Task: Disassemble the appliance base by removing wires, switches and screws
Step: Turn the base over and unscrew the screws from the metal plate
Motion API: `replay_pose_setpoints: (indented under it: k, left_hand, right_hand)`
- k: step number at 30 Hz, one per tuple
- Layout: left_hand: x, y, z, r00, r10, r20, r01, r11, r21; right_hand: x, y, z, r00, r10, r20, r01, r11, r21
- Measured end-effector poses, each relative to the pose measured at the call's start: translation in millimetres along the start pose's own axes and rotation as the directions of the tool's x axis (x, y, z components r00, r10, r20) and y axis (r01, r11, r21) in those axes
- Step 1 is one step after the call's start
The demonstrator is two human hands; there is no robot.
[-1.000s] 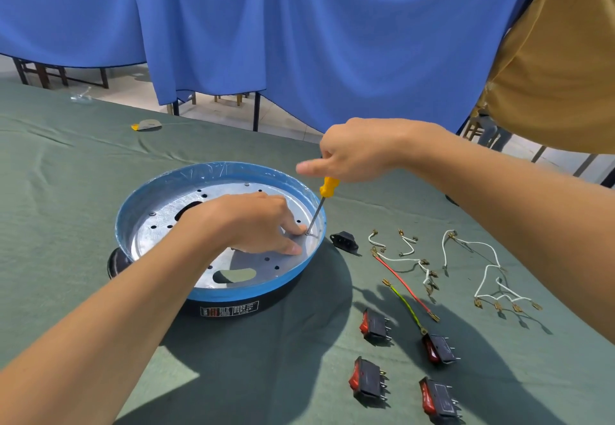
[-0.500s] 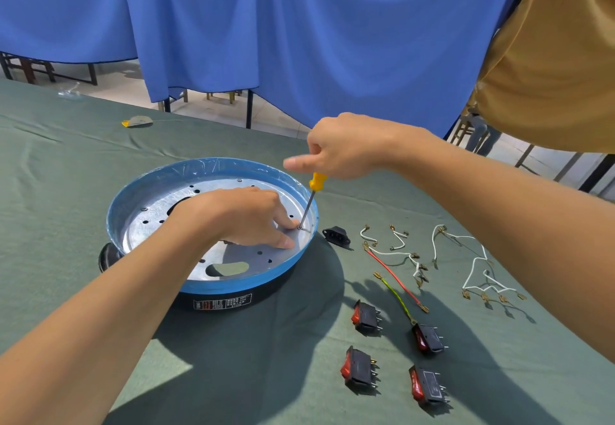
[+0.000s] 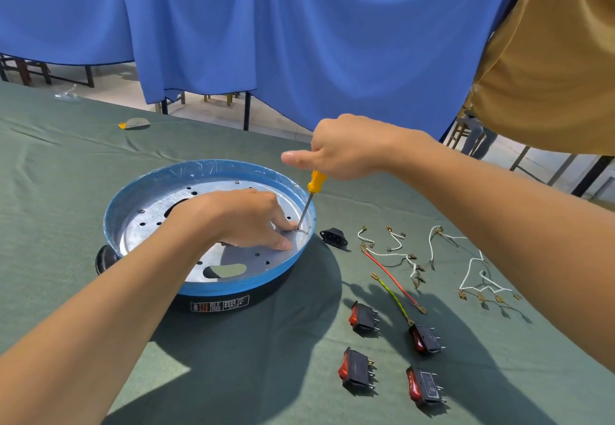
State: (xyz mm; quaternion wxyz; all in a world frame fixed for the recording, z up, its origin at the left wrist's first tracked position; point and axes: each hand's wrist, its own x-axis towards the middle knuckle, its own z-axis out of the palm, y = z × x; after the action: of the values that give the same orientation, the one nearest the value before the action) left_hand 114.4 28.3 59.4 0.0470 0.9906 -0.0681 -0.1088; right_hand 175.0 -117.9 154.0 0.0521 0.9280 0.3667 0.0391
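Observation:
The round appliance base (image 3: 203, 286), blue-rimmed with a perforated metal plate inside, sits on the green cloth. My right hand (image 3: 346, 148) grips a yellow-handled screwdriver (image 3: 311, 193), its tip set on a screw (image 3: 297, 229) near the plate's right edge. My left hand (image 3: 243, 216) rests on the plate with fingertips beside that screw. Several black rocker switches with red buttons (image 3: 364, 318) lie at the front right. Loose white, red and green-yellow wires (image 3: 392, 270) lie to the right of the base. A black power socket (image 3: 333, 236) sits just outside the rim.
A blue curtain (image 3: 299, 42) hangs behind the table. A person in a tan shirt (image 3: 549, 58) stands at the far right. A small yellow-and-grey piece (image 3: 134, 123) lies on the cloth at the back left.
Both hands keep their places at the screw; the screwdriver stays on the same spot. The view has shifted slightly.

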Motion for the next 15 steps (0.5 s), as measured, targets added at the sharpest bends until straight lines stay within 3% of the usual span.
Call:
replay_pose_setpoints:
  k: [6,11,15]
  left_hand:
    - [-0.1,0.1,-0.1,1.000,0.009,-0.004,-0.009,1.000,0.011]
    - [-0.2,-0.8,0.1,1.000,0.008,-0.009,-0.008,1.000,0.002]
    - [0.1,-0.6,0.3,1.000,0.000,-0.009,0.000,1.000,-0.004]
  right_hand:
    - [-2.8,3.4,2.0,0.998,-0.057,0.017,0.054,0.986,0.156]
    - [-1.9,1.6,-0.4,0.998,-0.050,0.043,0.045,0.993,0.105]
    - [0.4,-0.4,6.0,1.000,0.010,-0.028,-0.006,0.991,0.130]
